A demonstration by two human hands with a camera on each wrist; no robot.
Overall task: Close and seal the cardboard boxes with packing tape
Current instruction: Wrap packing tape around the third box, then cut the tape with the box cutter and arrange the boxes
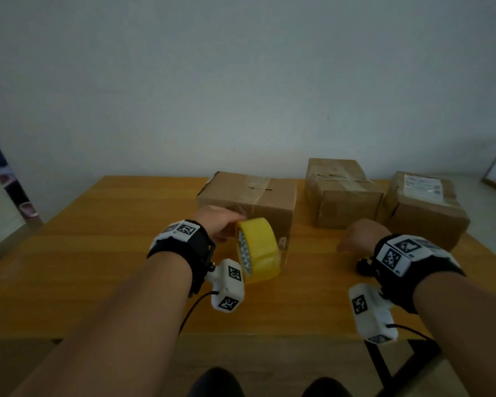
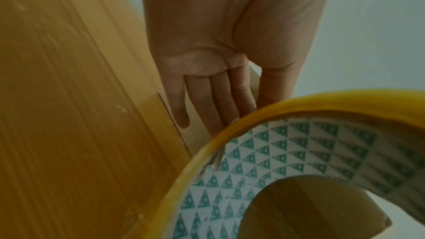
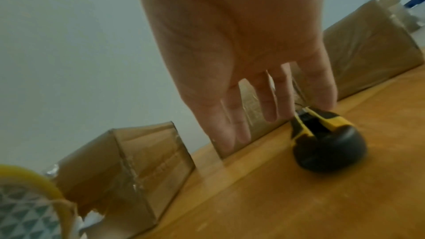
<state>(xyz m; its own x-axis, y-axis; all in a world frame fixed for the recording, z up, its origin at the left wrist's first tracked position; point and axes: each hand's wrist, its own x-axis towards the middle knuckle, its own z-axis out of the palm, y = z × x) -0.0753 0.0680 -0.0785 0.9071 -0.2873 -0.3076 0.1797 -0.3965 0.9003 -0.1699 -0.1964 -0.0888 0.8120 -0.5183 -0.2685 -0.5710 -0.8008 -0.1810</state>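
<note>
We see 3 boxes on the bench [image 1: 126, 253], all closed with tape across their tops. The nearest box [image 1: 246, 196] looks mid-seal: our left hand [image 1: 221, 224] holds the yellow tape roll [image 1: 258, 249] against its front. Our right hand [image 1: 361, 234], fingers spread, reaches for the cutter [image 3: 322, 139]; trimming remains.
</note>
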